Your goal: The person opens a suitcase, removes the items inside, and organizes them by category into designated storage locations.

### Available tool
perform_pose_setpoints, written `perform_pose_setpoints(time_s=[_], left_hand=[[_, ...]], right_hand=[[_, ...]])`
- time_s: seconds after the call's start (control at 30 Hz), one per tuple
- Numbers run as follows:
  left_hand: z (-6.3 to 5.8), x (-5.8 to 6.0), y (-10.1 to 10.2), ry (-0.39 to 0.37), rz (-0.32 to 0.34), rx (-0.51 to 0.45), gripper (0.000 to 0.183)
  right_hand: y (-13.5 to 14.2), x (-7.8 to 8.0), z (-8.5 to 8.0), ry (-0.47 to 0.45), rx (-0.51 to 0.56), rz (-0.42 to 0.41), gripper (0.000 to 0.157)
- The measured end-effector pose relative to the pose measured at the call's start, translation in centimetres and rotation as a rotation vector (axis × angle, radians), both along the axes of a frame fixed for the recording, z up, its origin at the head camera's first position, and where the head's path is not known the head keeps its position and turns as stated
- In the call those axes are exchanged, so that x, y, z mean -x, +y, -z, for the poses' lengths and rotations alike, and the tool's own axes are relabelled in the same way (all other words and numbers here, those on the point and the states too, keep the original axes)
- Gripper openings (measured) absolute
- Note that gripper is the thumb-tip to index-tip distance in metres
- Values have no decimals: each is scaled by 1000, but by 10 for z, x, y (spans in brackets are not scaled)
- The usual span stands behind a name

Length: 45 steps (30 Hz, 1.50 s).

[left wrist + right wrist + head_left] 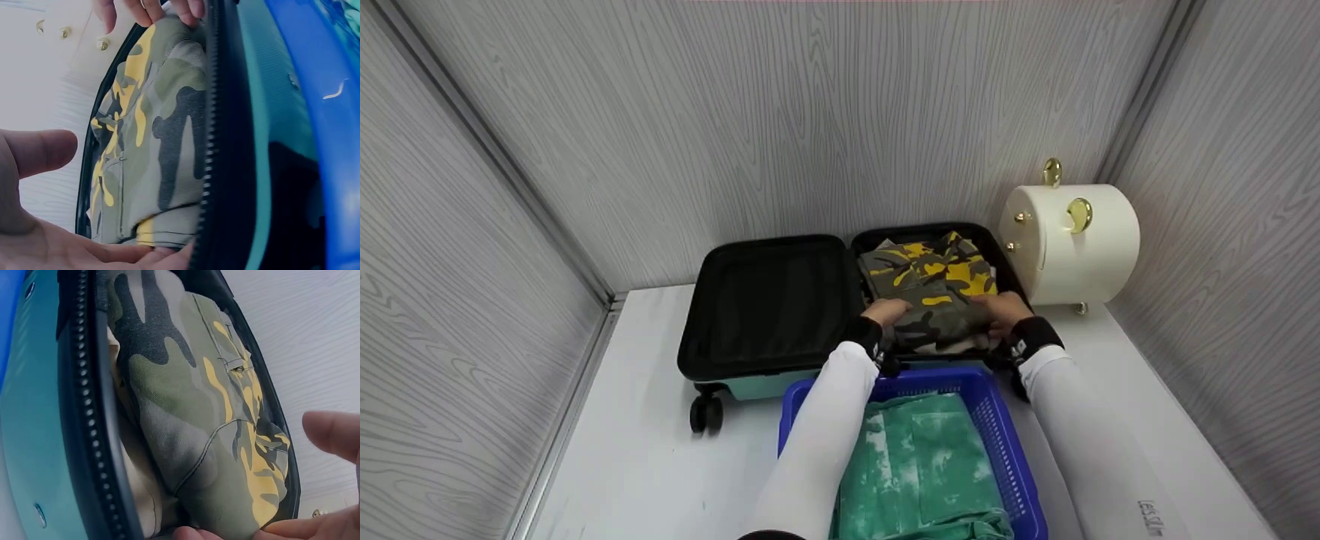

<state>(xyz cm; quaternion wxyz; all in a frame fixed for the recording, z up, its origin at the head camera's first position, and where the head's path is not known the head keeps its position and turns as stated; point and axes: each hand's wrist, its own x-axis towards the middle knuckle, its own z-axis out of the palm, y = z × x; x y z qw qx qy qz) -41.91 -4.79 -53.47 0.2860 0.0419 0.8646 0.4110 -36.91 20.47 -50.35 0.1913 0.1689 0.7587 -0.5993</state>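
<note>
A folded camouflage garment [937, 289] in grey, black and yellow lies in the right half of an open suitcase [780, 382]. My left hand [888, 310] is at its left edge. In the left wrist view the thumb [48, 151] stands away from the cloth, while the fingers reach down beside it, their tips partly hidden. My right hand [1006, 309] is at the opposite edge. Its thumb [332, 430] is also raised in the right wrist view, and its fingers touch the garment's side. Pale cloth [140, 481] shows underneath the garment.
The suitcase's black left half [780, 300] lies flat. In front stands a blue basket [1012, 457] holding folded green tie-dye cloth [919, 465], below my forearms. A cream cylindrical case [1087, 247] with gold fittings stands at the right, close to the suitcase. Grey walls enclose the white table [637, 465].
</note>
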Motion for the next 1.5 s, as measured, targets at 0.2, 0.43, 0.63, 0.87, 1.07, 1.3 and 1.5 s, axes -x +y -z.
perform_pose_setpoints(time_s=[0.2,0.43,0.63,0.87,1.07,1.3,1.5], left_hand=[[16,4,3,4,-205,12,59],[-2,-9,2,18,-281,0,23],[-6,-7,-3,139,-500,-91,34],[-55,-32,-22,56,-635,-441,32],[-72,-45,-32,-88,-679,-706,17],[-67,-37,-30,-98,-731,-837,23],[-55,-32,-26,-29,-695,-671,27]], right_hand=[[-3,-1,2,98,-92,24,63],[-1,5,4,215,-279,66,28],[-2,9,-7,188,-119,144,22],[2,9,-30,57,184,194,27],[3,4,-39,-20,431,177,11],[-2,5,-38,1,637,197,7],[-10,4,-26,-28,498,124,23]])
